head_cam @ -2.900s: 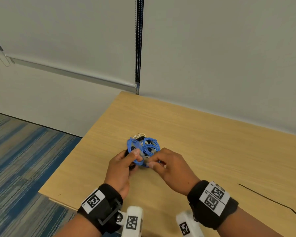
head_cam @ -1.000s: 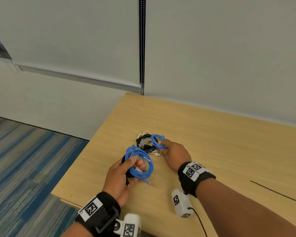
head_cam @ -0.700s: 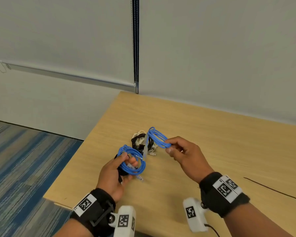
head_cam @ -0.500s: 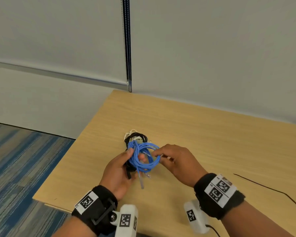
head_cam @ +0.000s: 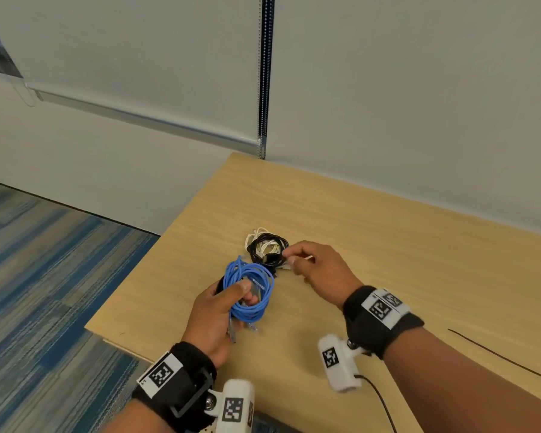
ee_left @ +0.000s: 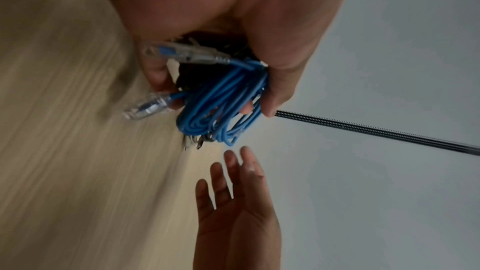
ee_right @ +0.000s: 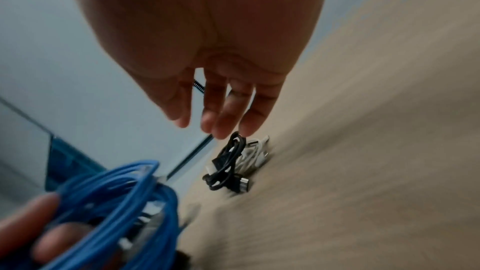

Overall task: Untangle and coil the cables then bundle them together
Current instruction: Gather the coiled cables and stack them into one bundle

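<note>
My left hand grips a coil of blue network cables just above the wooden table. The left wrist view shows the blue cables with two clear plugs hanging out, and something black behind them in the palm. A small bundle of black and white cables lies on the table beyond. My right hand reaches to its right edge. In the right wrist view that right hand has straight fingers just over the black cable and holds nothing.
The table's left edge drops to a blue striped carpet. A thin black wire lies on the table at the right. A blind's bead chain hangs against the wall behind the table.
My right hand brought a second blue coil onto the one in my left hand, let go, and moved away to the black and white bundle. The left hand now holds both blue coils.
</note>
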A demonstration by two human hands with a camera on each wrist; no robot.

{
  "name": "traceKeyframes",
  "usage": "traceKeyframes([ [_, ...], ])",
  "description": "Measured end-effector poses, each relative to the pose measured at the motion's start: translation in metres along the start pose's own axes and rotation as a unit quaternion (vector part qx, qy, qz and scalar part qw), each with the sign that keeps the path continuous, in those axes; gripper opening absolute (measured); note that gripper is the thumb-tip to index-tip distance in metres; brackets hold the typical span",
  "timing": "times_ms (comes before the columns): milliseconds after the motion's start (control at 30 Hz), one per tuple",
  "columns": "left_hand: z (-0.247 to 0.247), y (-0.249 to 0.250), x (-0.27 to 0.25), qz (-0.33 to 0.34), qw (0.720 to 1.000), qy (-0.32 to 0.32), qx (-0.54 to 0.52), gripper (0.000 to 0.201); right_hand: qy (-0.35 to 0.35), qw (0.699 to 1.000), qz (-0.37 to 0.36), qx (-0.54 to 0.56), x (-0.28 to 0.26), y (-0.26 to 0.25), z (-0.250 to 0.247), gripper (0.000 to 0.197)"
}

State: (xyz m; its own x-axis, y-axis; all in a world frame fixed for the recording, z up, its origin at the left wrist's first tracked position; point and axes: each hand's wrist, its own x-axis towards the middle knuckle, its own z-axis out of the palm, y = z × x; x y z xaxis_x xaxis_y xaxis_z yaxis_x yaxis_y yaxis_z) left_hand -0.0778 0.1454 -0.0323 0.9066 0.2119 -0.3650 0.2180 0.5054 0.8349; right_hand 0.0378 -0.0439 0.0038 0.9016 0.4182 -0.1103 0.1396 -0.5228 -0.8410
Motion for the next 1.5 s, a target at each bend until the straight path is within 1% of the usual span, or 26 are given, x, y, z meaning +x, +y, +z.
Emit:
traceKeyframes([
  [33, -0.004, 0.002, 0.000, -0.001, 1.000, 0.006, 0.004, 0.014, -0.002, 0.998, 0.002, -0.058, 0.011, 0.001, 0.004, 0.019],
  [100, -0.010, 0.007, 0.002, -0.001, 1.000, 0.008, 0.010, 0.011, -0.028, 0.985, 0.007, -0.169, 0.028, 0.001, 0.017, 0.026],
  [200, -0.014, 0.013, 0.005, 0.007, 1.000, 0.013, 0.008, 0.010, -0.072, 0.950, 0.008, -0.303, 0.043, 0.004, 0.035, 0.044],
  [267, -0.016, 0.016, 0.006, 0.009, 1.000, 0.012, -0.005, 0.014, -0.080, 0.929, 0.007, -0.362, 0.048, 0.007, 0.044, 0.052],
  [333, -0.017, 0.018, 0.006, -0.003, 1.000, 0.008, -0.020, 0.018, -0.072, 0.921, 0.010, -0.384, 0.051, 0.012, 0.048, 0.054],
  [400, -0.019, 0.019, 0.007, -0.017, 0.999, 0.008, -0.034, 0.018, -0.061, 0.921, 0.011, -0.384, 0.052, 0.017, 0.048, 0.053],
  [467, -0.021, 0.018, 0.007, -0.022, 0.999, 0.009, -0.044, 0.019, -0.048, 0.932, 0.013, -0.360, 0.049, 0.021, 0.044, 0.050],
  [600, -0.018, 0.015, 0.008, -0.014, 0.999, 0.020, -0.041, 0.022, -0.011, 0.960, 0.008, -0.278, 0.035, 0.017, 0.030, 0.042],
  [700, -0.011, 0.012, 0.009, 0.002, 0.999, 0.041, -0.033, 0.023, 0.025, 0.977, -0.016, -0.211, 0.016, 0.007, 0.017, 0.042],
  [767, -0.004, 0.011, 0.010, 0.013, 0.999, 0.045, -0.026, 0.024, 0.030, 0.977, -0.052, -0.204, 0.000, -0.001, 0.011, 0.044],
  [867, 0.010, 0.008, 0.007, 0.027, 0.999, 0.036, -0.009, 0.030, -0.013, 0.962, -0.130, -0.240, -0.027, -0.012, 0.008, 0.048],
  [933, 0.021, 0.005, 0.003, 0.021, 1.000, 0.010, -0.020, 0.039, -0.040, 0.951, -0.151, -0.265, -0.041, -0.015, 0.010, 0.053],
  [1000, 0.029, 0.001, -0.002, 0.004, 0.999, -0.028, -0.041, 0.045, -0.043, 0.945, -0.151, -0.286, -0.051, -0.016, 0.012, 0.060],
  [1100, 0.035, -0.002, -0.006, -0.028, 0.996, -0.048, -0.072, 0.046, -0.055, 0.935, -0.155, -0.313, -0.060, -0.016, 0.008, 0.061],
  [1167, 0.039, -0.005, -0.007, -0.042, 0.994, -0.062, -0.074, 0.044, -0.072, 0.930, -0.156, -0.325, -0.066, -0.015, 0.004, 0.061],
  [1233, 0.042, -0.008, -0.007, -0.054, 0.994, -0.072, -0.067, 0.043, -0.077, 0.937, -0.144, -0.310, -0.072, -0.015, 0.002, 0.059],
  [1333, 0.048, -0.012, -0.007, -0.058, 0.994, -0.078, -0.042, 0.045, -0.045, 0.949, -0.132, -0.282, -0.075, -0.017, 0.000, 0.045],
  [1400, 0.051, -0.013, -0.006, -0.046, 0.995, -0.081, -0.037, 0.043, -0.034, 0.956, -0.121, -0.266, -0.076, -0.018, 0.000, 0.038],
  [1500, 0.054, -0.007, -0.007, -0.014, 0.996, -0.076, -0.036, 0.039, -0.035, 0.967, -0.115, -0.225, -0.078, -0.018, -0.001, 0.034],
])
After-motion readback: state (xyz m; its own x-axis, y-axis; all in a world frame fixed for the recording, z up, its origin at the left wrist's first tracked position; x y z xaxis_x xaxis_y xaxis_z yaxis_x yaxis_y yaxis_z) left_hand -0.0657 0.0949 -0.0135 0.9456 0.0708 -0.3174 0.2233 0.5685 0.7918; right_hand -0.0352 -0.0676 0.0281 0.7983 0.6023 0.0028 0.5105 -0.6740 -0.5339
